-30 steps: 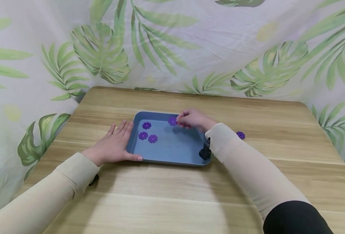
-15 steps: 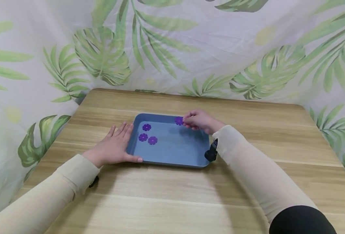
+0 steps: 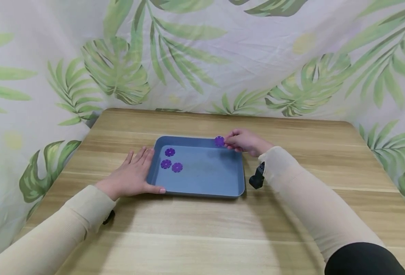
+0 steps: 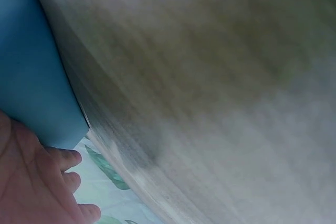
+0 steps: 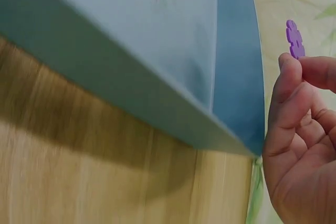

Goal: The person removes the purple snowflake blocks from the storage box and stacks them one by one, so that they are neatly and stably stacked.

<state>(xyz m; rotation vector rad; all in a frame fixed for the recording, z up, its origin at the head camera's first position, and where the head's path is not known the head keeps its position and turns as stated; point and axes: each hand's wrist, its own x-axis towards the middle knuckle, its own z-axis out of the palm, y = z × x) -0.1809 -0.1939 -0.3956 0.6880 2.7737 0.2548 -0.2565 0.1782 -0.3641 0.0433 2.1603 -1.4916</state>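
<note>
Between thumb and forefinger, my right hand (image 3: 245,142) pinches a purple flower-shaped plastic disc (image 3: 219,141) above the far right part of a blue-grey tray (image 3: 205,181). The right wrist view shows the same disc (image 5: 295,39) nearly edge-on at the fingertips. With fingers spread and straight, my left hand (image 3: 130,175) rests against the tray's left side, its thumb along the near edge. Three purple discs lie inside the tray at the left: one farther back (image 3: 170,152), one at the lower left (image 3: 166,164) and one beside it (image 3: 177,167).
The tray stands on a wooden table (image 3: 195,229). Behind the table hangs a white cloth (image 3: 195,53) printed with green leaves. A small black camera (image 3: 257,177) is strapped under my right wrist, just off the tray's right edge.
My right hand has moved right with the pinched disc, from over the tray toward its far right corner. A loose disc seen earlier on the table at right is out of sight. My left hand stays put.
</note>
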